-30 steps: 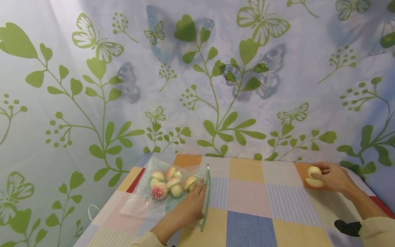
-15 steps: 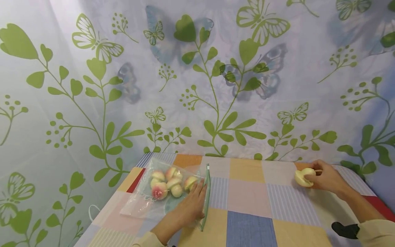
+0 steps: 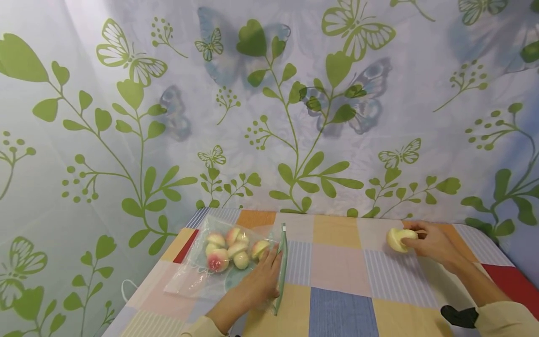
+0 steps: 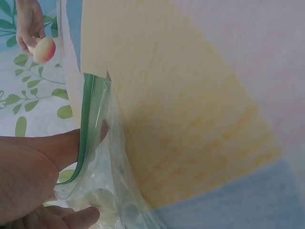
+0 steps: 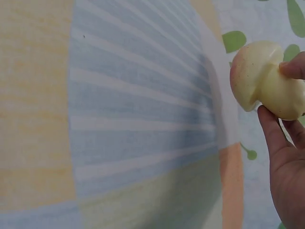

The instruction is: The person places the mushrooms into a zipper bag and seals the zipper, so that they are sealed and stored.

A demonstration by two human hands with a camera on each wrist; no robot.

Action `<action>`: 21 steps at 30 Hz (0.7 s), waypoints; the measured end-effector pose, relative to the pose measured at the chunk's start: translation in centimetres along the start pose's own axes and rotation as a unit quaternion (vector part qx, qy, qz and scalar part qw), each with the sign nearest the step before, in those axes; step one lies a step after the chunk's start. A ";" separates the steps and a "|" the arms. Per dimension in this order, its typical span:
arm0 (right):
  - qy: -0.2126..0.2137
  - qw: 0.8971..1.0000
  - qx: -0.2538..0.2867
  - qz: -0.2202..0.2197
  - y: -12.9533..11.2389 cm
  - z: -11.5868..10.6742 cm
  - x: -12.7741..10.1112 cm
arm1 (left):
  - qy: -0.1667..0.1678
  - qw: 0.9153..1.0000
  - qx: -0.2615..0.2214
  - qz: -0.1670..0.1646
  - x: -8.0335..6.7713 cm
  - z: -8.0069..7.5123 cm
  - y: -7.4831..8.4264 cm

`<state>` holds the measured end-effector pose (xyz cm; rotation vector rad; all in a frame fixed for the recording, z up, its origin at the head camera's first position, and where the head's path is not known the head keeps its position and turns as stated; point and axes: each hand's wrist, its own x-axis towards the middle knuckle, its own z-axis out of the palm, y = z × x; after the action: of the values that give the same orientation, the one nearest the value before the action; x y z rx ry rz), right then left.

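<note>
Over on the right side of the checked tablecloth (image 3: 337, 262), the person's right hand (image 3: 433, 243) is holding a pale, mushroom-shaped toy piece (image 3: 397, 238) just above the cloth, pinched between thumb and fingers, its rounded cap pointing toward the middle of the table; from the wrist view the cap shows a faint pink blush. On the left side lies a clear zip bag (image 3: 219, 267) with a green seal strip (image 3: 281, 267) along its mouth, and inside it sits a small heap of similar pink-and-cream pieces (image 3: 229, 250). The left hand (image 3: 258, 283) rests at the bag's mouth, thumb and fingers gripping the plastic beside the green strip so the opening gapes a little. The two hands are well apart. Behind the table hangs a pale curtain (image 3: 269, 103) printed with green leaves and butterflies.
</note>
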<state>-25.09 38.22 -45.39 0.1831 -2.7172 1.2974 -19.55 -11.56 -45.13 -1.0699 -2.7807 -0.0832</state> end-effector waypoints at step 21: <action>0.038 0.998 0.003 -0.056 -2.1 2.3 0.7 | -0.002 1.000 0.008 -0.007 0.2 0.1 0.0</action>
<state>-25.53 35.09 -45.12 0.2769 -2.5999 1.2542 -19.67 -11.41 -45.23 -1.0475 -2.7886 -0.0603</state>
